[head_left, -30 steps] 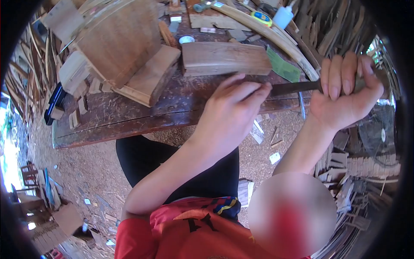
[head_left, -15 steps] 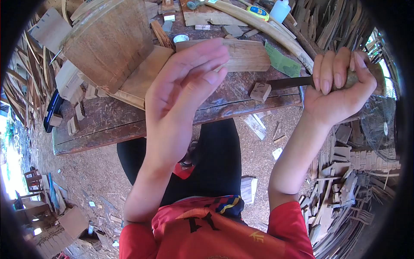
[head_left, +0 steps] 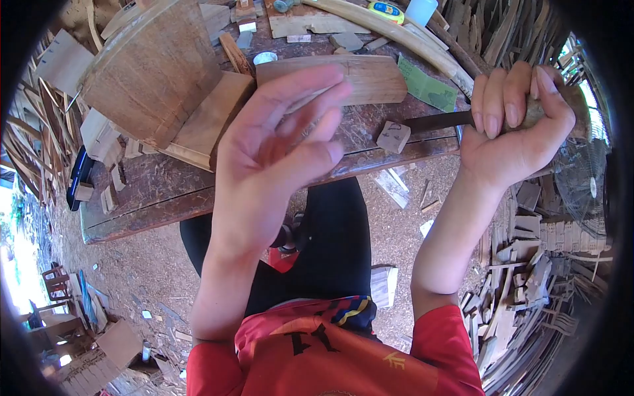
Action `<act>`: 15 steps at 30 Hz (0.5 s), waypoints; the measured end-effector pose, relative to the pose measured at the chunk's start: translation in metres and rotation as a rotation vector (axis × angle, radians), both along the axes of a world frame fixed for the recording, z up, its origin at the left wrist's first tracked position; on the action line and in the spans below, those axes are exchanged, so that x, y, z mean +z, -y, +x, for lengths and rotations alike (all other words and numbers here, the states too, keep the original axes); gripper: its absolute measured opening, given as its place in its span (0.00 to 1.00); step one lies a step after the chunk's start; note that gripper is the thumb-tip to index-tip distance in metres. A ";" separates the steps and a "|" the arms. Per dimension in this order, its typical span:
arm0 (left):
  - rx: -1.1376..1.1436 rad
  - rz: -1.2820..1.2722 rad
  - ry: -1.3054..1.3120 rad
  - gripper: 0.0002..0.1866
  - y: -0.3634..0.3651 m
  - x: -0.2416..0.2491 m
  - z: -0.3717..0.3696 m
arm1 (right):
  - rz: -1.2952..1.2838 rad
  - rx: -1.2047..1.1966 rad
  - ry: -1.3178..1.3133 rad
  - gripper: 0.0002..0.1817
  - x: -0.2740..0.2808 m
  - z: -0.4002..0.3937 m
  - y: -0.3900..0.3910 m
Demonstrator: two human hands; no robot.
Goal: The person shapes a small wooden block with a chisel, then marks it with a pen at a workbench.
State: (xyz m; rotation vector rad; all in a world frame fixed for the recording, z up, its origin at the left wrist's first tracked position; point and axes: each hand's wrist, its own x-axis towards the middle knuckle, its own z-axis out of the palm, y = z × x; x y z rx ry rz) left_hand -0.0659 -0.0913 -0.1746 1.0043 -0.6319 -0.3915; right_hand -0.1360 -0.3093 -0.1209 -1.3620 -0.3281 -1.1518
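Observation:
My left hand (head_left: 264, 152) is raised over the front edge of the wooden workbench (head_left: 158, 191), its fingers loosely curved and thumb apart, with nothing seen in it. Behind its fingertips lies a curved wooden board (head_left: 373, 79). My right hand (head_left: 518, 125) is wrapped round a tool with a dark flat blade (head_left: 439, 123), which points left; its exact kind is not plain, and the grip hides most of its handle. At the blade's far end is a small pale wood block (head_left: 393, 136) with dark marks on its face.
A large wooden piece (head_left: 152, 72) stands at the left of the bench. Behind are a green sheet (head_left: 426, 84), a small white cup (head_left: 265, 58), a long curved wood strip (head_left: 396, 36) and a pale blue bottle (head_left: 421, 12). Wood scraps (head_left: 522, 277) are heaped at the right.
My left hand has moved slightly left and down, and its thumb has spread further from the fingers. My right hand keeps its grip. The view has shifted a little.

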 end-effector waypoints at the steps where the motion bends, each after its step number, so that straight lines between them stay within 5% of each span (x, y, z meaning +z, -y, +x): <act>1: -0.001 0.011 0.070 0.32 0.000 -0.003 0.001 | 0.006 -0.001 -0.004 0.14 0.000 0.000 0.000; 4: 0.225 0.398 0.710 0.26 0.002 -0.003 0.000 | 0.047 0.049 0.023 0.13 -0.001 0.001 -0.001; 6: 0.340 0.417 0.953 0.23 0.016 -0.014 -0.006 | 0.065 0.012 0.015 0.13 0.000 0.001 -0.006; 15: 0.497 0.535 0.971 0.17 0.045 -0.026 -0.010 | -0.014 0.113 0.052 0.13 0.012 0.000 -0.008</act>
